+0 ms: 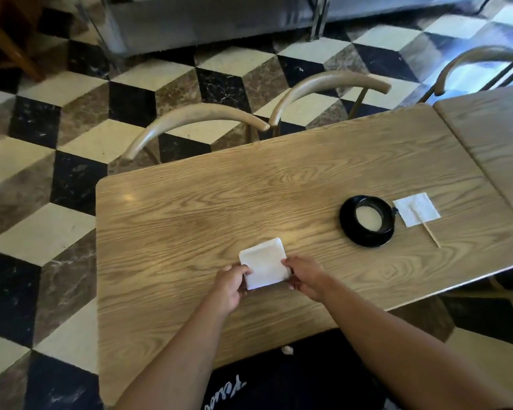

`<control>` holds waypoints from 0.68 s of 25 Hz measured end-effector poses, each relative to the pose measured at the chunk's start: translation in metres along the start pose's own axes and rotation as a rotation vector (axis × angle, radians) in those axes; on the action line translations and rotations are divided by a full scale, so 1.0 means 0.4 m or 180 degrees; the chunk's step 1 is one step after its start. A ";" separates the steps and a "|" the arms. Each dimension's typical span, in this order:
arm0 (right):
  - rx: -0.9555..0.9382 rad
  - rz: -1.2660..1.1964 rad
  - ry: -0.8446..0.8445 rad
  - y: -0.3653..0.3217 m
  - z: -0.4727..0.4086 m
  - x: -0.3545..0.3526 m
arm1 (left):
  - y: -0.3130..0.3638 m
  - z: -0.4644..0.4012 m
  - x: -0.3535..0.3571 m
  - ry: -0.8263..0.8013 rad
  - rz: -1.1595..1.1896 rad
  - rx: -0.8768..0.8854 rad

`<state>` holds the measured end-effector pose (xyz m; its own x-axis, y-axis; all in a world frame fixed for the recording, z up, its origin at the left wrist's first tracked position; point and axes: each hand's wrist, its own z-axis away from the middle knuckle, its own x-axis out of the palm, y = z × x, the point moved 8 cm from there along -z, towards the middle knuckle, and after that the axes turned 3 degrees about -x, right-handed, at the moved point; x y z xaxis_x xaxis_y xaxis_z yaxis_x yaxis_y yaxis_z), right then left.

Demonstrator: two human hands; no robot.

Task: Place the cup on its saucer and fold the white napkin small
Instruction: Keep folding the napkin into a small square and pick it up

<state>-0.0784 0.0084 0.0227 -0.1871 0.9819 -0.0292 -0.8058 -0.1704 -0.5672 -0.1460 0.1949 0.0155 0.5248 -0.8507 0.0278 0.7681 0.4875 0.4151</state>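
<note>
1. Your left hand (230,287) pinches the near-left edge of the napkin (264,263), fingers curled over that corner; the thumb is hidden, so you cannot see how deep the hold goes.
2. Your right hand (304,278) grips the napkin's near-right corner, fingers bent on top of the paper; both hands are closed on it, neither spread flat.
3. The napkin is a folded white square, several layers thick at its far corner; it lies on the table (190,208) near your edge, tilted so one corner points away from you.
4. The cup (367,216) is black and holds a pale liquid; it stands upright on the black saucer (367,239), well to the right of the napkin and apart from both hands.
5. Just beyond the cup's right side lies a second, smaller white paper (416,208), touching or nearly touching the cup's handle; a thin wooden stick (427,229) rests across it and runs off onto the wood.
6. Two chairs (196,116) stand at the far side.
</note>
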 end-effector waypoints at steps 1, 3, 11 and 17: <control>-0.0034 -0.0014 0.0018 -0.001 0.005 -0.015 | 0.002 0.003 0.013 -0.0053 -0.0037 0.0014; -0.0097 0.0026 0.0075 -0.012 0.008 -0.044 | 0.011 0.002 0.042 -0.0136 -0.0086 0.0044; -0.0189 0.0221 0.0185 -0.086 -0.075 -0.162 | 0.077 -0.039 0.147 0.0160 -0.0481 0.0158; -0.0095 -0.0046 0.0336 -0.093 -0.125 -0.203 | 0.120 -0.074 0.217 0.0404 -0.0764 0.0298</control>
<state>-0.0050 -0.0610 0.0050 -0.1142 0.9877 -0.1065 -0.7905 -0.1553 -0.5924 -0.0529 0.1503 0.0111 0.3783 -0.9054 -0.1928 0.8418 0.2499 0.4784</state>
